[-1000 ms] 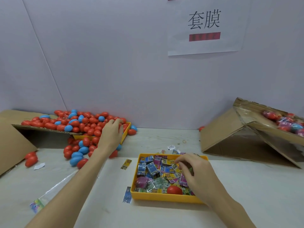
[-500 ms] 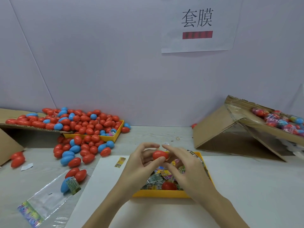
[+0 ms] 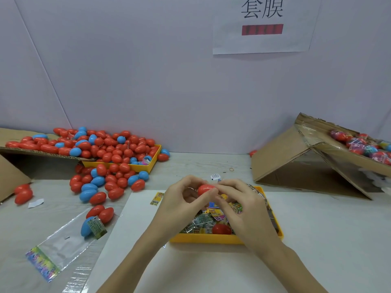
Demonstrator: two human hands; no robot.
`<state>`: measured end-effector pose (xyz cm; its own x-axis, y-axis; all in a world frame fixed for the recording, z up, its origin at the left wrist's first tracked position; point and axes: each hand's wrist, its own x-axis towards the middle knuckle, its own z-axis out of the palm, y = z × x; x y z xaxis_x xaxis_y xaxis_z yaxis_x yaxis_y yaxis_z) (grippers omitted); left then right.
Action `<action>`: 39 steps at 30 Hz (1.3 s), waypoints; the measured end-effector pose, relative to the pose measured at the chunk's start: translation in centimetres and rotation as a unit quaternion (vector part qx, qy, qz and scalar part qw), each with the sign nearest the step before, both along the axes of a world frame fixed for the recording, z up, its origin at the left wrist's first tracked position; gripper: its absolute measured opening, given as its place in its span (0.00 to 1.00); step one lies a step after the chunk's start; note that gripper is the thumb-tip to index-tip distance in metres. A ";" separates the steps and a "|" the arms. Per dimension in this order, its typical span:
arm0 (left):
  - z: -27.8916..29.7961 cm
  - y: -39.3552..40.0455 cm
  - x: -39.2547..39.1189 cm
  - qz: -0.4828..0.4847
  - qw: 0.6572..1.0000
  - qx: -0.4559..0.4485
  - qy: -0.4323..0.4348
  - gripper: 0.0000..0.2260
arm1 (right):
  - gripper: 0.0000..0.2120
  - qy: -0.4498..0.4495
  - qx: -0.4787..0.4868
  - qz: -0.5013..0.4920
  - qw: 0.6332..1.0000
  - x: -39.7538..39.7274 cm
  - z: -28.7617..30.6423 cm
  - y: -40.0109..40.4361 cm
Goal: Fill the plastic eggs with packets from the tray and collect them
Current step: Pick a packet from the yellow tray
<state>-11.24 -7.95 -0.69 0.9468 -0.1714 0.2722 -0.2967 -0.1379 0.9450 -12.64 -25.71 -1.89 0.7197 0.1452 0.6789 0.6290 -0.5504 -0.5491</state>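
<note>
A red plastic egg [image 3: 204,188] is held above the yellow packet tray [image 3: 211,238] by both hands. My left hand [image 3: 179,199] grips its left end with curled fingers, and my right hand [image 3: 241,206] pinches its right end. The tray holds several colourful packets [image 3: 206,220] and another red egg [image 3: 221,229]. My right hand hides much of the tray. A heap of red and blue eggs [image 3: 110,153] lies at the left, spilling from a second yellow tray [image 3: 151,163] onto the table.
A cardboard box [image 3: 296,157] at the right holds wrapped eggs [image 3: 364,144]. Flattened cardboard [image 3: 12,172] lies far left. A clear plastic bag [image 3: 61,248] with a blue egg [image 3: 85,228] on it sits front left. Loose packets [image 3: 157,198] lie on white paper.
My left hand came back from the egg heap with a red egg. Both hands met over the packet tray and now hold the egg between them.
</note>
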 end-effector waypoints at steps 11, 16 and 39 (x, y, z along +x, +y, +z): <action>-0.3 0.8 0.8 0.033 0.999 -0.013 0.036 0.17 | 0.15 0.217 -0.301 -0.051 0.927 1.7 -0.3 -0.5; -0.6 0.6 0.9 0.006 0.995 -0.001 0.100 0.10 | 0.11 0.207 -0.303 -0.049 0.929 1.7 -0.3 -0.1; -0.7 0.4 0.6 0.040 0.998 0.030 0.024 0.06 | 0.12 0.205 -0.297 -0.032 0.932 2.2 -0.8 -0.4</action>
<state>-10.62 -7.57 -1.42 0.9698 -0.1100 0.2175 -0.2370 -0.2168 0.9470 -10.47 -26.12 -2.71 0.9216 0.3548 0.1575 0.3876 -0.8637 -0.3222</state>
